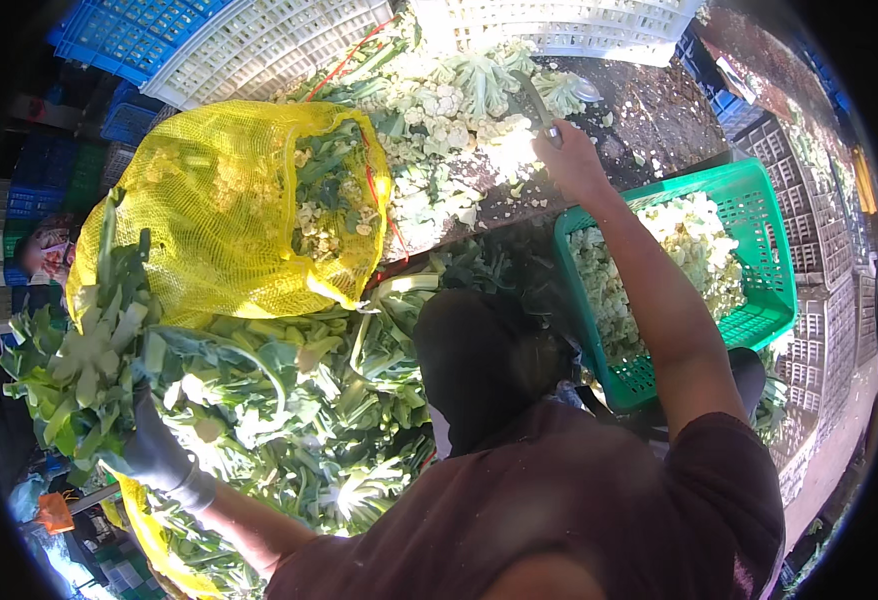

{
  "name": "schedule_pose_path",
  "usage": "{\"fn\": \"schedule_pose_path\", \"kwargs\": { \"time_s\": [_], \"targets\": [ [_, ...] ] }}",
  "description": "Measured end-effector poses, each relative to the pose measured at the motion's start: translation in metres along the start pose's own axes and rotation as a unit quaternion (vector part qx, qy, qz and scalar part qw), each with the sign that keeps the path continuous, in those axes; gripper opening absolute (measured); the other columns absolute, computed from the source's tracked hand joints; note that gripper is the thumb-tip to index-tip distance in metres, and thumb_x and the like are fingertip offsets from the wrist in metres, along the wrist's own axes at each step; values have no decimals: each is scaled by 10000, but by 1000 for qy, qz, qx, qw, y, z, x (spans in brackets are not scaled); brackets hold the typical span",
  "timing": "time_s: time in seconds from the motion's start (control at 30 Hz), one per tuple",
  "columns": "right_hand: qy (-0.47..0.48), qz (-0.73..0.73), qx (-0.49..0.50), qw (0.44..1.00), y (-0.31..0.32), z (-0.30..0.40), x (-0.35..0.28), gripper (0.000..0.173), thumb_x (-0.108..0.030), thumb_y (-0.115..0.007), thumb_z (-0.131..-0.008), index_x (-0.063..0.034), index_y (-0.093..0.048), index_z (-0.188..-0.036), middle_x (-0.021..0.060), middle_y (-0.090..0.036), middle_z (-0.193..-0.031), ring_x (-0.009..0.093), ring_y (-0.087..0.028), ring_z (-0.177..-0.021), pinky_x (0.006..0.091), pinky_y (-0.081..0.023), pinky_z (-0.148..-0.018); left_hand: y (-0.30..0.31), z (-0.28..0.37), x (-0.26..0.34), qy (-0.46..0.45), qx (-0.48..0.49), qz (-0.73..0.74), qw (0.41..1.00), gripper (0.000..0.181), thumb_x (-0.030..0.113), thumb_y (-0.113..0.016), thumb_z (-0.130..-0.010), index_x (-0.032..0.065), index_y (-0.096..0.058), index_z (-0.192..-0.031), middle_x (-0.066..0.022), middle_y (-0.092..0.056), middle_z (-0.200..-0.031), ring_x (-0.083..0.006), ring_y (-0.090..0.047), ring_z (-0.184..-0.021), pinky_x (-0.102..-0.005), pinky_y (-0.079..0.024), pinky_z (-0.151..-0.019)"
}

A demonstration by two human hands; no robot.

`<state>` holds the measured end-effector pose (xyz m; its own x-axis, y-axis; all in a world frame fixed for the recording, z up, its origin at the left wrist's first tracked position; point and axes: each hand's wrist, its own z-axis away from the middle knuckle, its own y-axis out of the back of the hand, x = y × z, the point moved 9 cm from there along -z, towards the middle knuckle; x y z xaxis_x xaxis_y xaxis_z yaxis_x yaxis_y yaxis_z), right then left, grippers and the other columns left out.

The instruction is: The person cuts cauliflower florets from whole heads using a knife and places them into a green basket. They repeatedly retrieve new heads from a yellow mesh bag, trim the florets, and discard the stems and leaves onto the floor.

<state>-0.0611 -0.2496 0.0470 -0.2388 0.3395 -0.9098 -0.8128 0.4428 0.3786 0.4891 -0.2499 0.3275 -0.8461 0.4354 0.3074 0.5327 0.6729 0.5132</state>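
My right hand (pixel 570 157), bare, is closed around the handle of a knife (pixel 535 97) over the wooden work table (pixel 645 124). Its blade points up and left, close to cut cauliflower pieces (pixel 476 82). At the far left my gloved left hand (pixel 158 454) is at a bunch of cauliflower leaves and stalks (pixel 90 360); the leaves hide its fingers. A yellow mesh bag (pixel 214 217) with cauliflower bits and leaves inside lies with its mouth towards the table. Below it spreads a heap of cauliflower leaves (pixel 296 420). Cauliflower florets (pixel 686 240) partly fill a green plastic crate (pixel 773 277) beneath my right forearm.
White plastic crates (pixel 274 45) and a blue crate (pixel 135 34) line the table's far side. Stacked crates (pixel 810 337) stand at the right. Another person (pixel 45 251) is partly visible at the far left. A second yellow mesh bag (pixel 143 525) lies at lower left.
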Motion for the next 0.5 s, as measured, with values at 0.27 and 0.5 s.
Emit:
{"fn": "schedule_pose_path", "kwargs": {
  "time_s": [0.27,0.5],
  "targets": [
    [193,222,130,947,-19,-41,1,327,-233,-652,-778,-82,-564,-1054,141,-543,-1000,326,-567,-906,393,-454,-796,87,84,-217,174,-197,-507,821,944,576,-592,-750,59,-179,-1424,-269,-302,-1371,-415,-336,-1247,-514,-321,-1004],
    [205,261,44,942,-24,-48,-5,358,-235,-653,-768,-77,-557,-1075,167,-555,-1071,331,-562,-982,377,-464,-819,22,62,3,-159,11,-318,935,483,196,-607,-856,46,-430,-1279,-210,-400,-1294,-355,-408,-1190,-470,-378,-981]
  ]
}}
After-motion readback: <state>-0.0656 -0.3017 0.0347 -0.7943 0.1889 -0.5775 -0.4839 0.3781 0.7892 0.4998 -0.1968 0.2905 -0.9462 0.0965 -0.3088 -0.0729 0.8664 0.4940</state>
